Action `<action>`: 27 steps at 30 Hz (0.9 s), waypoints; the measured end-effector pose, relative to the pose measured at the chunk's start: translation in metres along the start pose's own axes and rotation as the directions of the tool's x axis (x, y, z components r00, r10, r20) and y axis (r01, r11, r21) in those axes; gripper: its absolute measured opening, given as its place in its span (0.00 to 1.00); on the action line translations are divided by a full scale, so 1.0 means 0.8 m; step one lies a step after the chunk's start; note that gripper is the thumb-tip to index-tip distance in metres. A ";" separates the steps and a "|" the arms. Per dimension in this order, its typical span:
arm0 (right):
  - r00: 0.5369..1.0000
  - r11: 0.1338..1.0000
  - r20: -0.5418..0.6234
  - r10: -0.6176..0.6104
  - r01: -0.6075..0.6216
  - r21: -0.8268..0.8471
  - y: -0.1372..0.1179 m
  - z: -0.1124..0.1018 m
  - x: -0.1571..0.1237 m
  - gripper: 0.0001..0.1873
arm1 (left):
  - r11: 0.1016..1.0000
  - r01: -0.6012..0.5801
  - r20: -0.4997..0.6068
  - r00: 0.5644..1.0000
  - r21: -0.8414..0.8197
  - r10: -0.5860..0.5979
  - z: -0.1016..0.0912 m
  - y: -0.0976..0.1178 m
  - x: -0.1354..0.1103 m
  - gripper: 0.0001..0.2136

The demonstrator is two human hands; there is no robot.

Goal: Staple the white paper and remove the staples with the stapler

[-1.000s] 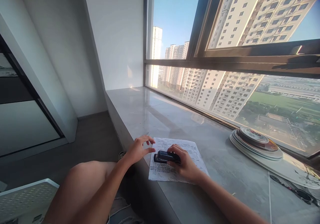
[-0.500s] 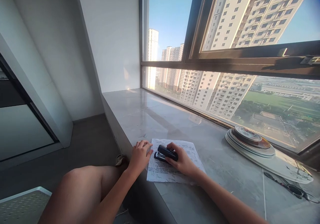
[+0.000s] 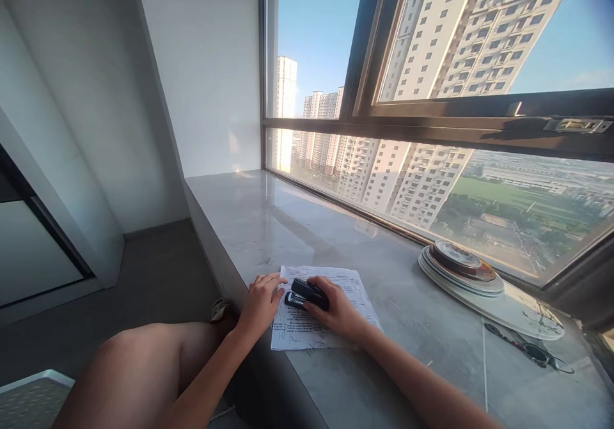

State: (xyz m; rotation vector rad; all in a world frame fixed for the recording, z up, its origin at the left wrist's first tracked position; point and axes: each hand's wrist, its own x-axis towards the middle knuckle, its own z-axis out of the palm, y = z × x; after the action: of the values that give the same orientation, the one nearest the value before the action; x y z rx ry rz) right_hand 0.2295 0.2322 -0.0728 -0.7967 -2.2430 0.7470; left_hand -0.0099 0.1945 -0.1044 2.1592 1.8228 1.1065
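Printed paper sheets (image 3: 319, 333) with some handwriting lie on the grey window ledge, reaching to its front edge. My right hand (image 3: 333, 302) is wrapped round a black stapler (image 3: 307, 293) above the middle of the paper. The stapler's jaws point left and stand apart, its top arm raised from the base. At the paper's left edge rests my left hand (image 3: 261, 301), palm down, fingers stretched out and touching the sheet. It holds nothing.
Stacked round plates (image 3: 463, 269) sit on a larger white oval board (image 3: 542, 323) by the window. Scissors (image 3: 532, 352) lie in front of them. My bent knee (image 3: 129, 352) is left of the ledge (image 3: 249, 224), near a white perforated stool (image 3: 36, 397).
The whole view has shifted slightly, so the scene sits a little further left. Both hands, the stapler and the paper keep nearly the same places relative to each other.
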 end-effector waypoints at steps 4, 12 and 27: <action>0.986 0.939 -0.003 0.169 -0.160 0.303 0.013 -0.020 0.009 0.27 | 1.000 0.025 0.007 1.000 0.017 -0.025 0.000 0.000 0.001 0.12; 1.000 0.978 -0.002 0.025 -0.024 0.208 0.015 -0.027 0.005 0.22 | 0.999 0.008 -0.010 1.000 0.050 -0.008 0.003 -0.002 0.001 0.13; 0.998 0.991 0.055 -0.043 0.050 -0.122 0.009 -0.022 0.004 0.17 | 0.989 0.060 -0.059 0.997 0.135 -0.052 -0.004 -0.022 0.042 0.16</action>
State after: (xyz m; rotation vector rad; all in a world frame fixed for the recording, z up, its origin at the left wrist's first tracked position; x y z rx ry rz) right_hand 0.2425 0.2445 -0.0651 -0.7883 -2.3650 0.6183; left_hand -0.0259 0.2283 -0.0959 2.1546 2.0262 1.0701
